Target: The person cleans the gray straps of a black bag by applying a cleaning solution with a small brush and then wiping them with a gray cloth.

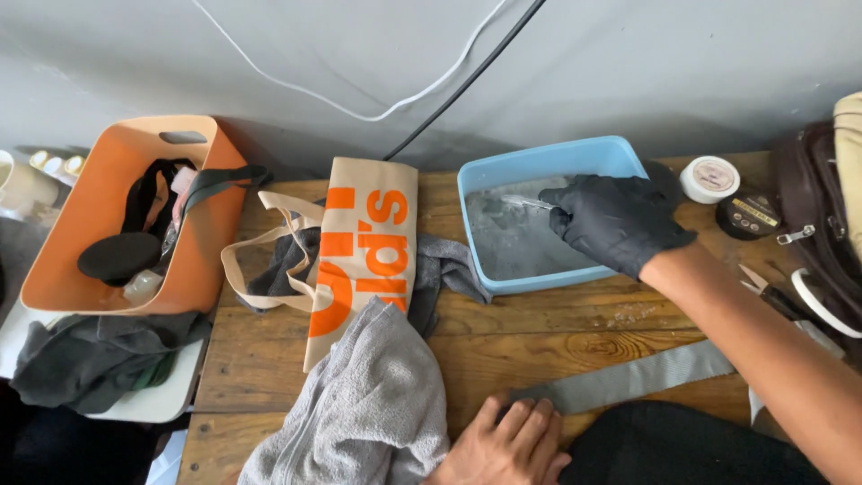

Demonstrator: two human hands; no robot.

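a: black glove on your right hand (620, 220), fingers pinched round a thin silvery tool (530, 203), dipped in the blue tub (539, 162) of cloudy water at the back of the wooden table (503, 337).
b: left?
a: your left hand (507, 445) is bare, flat, fingers together, pressing the end of a grey strap (628, 379) at the near edge. grey towel (373, 404) just beside it.
b: rest?
a: tan and orange tote bag (368, 242) mid-table, orange bin (108, 216) far left, two small round tins (729, 196) right of the tub.
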